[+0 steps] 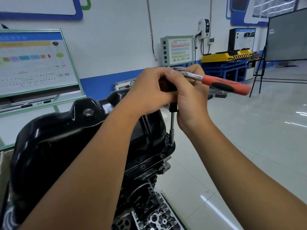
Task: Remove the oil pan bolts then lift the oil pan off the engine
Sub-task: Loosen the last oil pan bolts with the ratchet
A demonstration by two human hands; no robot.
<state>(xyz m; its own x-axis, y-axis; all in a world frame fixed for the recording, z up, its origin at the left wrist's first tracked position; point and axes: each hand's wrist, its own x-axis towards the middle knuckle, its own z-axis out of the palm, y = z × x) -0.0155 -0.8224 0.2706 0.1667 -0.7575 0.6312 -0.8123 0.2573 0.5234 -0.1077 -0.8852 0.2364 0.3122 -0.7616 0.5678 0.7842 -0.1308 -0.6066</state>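
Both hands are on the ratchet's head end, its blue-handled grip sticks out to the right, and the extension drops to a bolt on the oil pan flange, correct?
Not quite: the ratchet has a red handle with a black inlay, not blue, as the head view shows. The rest stands: left hand, right hand, extension, oil pan.

Oil pan point(54, 138) glossy black; ratchet handle point(226, 84) red with black inset, shaft chrome; floor point(249, 130) pale grey.

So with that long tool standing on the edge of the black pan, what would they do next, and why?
Probably swing the red-handled ratchet to loosen that bolt. Both hands, left hand and right hand, hold its head, and the steel extension bar already sits on a bolt in the glossy black oil pan flange.
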